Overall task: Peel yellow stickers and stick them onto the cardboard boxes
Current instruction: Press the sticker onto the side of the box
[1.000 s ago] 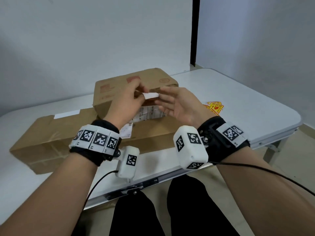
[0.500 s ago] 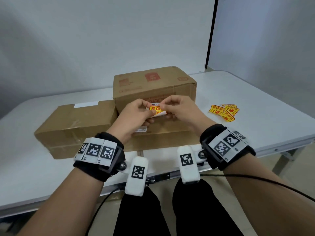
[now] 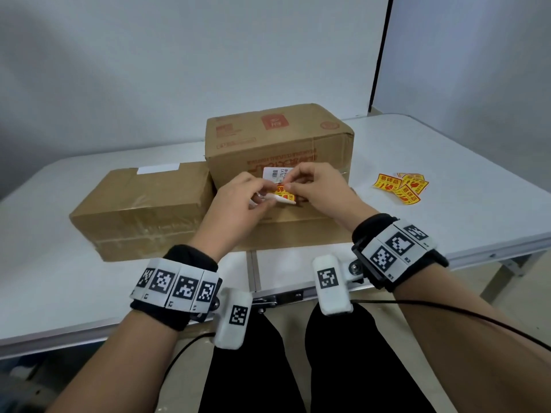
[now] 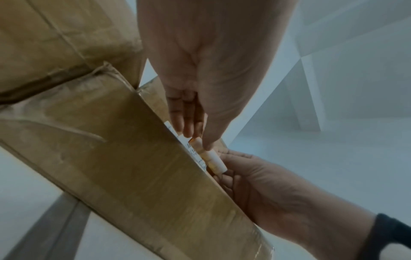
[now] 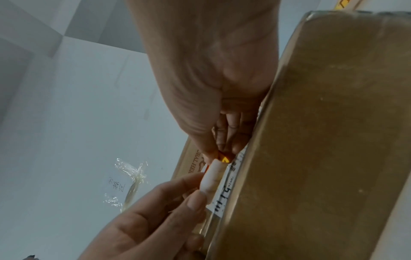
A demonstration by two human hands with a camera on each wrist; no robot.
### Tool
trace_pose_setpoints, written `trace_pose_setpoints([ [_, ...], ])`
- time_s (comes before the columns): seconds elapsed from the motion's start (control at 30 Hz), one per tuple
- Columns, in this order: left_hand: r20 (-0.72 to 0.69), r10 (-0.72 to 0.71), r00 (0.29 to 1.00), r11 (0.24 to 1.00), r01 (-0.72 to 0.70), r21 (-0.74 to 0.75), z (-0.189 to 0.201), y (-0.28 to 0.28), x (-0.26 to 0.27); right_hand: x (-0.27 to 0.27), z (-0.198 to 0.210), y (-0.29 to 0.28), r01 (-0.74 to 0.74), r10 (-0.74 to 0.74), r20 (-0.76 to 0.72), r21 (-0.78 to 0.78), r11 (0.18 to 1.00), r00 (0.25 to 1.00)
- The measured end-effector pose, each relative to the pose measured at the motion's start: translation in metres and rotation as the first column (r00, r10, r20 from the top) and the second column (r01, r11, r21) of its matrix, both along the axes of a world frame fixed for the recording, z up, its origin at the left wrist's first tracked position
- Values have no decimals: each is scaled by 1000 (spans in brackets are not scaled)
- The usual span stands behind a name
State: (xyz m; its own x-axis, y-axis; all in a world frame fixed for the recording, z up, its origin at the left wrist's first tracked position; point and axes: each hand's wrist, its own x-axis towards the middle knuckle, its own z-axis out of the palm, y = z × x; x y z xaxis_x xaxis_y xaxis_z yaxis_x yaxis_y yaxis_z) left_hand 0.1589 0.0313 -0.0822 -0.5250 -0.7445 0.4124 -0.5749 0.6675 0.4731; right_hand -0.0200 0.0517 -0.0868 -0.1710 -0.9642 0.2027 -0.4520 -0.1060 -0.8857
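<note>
Yellow and red, the sticker (image 3: 281, 189) being worked sits at the middle of the head view, half parted from its white backing (image 3: 283, 199), which curls away below it. The right hand (image 3: 317, 189) pinches the sticker's upper edge between thumb and fingertips, and the left hand (image 3: 238, 201) pinches the backing, both just in front of the tall cardboard box (image 3: 280, 138), below its white shipping label (image 3: 275, 173). The peel looks midway, and I judge the sticking not yet begun; whether the sticker already touches the box face I cannot tell. No yellow sticker shows on either box, the tall one or the low cardboard box (image 3: 143, 210) at nine o'clock. A pile of spare stickers (image 3: 401, 187) waits on the white table (image 3: 447, 162) at three o'clock, so most of the job seems left.
</note>
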Motion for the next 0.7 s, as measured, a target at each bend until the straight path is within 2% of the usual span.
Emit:
trace_pose_setpoints([
  [0.17,28,36,999,999,-36,-17,-7,0,-2,3,-3,2,27,-31,-75,-56,998,997],
  [0.5,99,-24,995,994,35,-108,-10,2,-3,2,-9,2,45,-53,-139,-62,997,989],
  [0.7,171,-6,985,987,33,-155,-12,7,-5,2,-11,3,41,-52,-184,-60,997,981],
])
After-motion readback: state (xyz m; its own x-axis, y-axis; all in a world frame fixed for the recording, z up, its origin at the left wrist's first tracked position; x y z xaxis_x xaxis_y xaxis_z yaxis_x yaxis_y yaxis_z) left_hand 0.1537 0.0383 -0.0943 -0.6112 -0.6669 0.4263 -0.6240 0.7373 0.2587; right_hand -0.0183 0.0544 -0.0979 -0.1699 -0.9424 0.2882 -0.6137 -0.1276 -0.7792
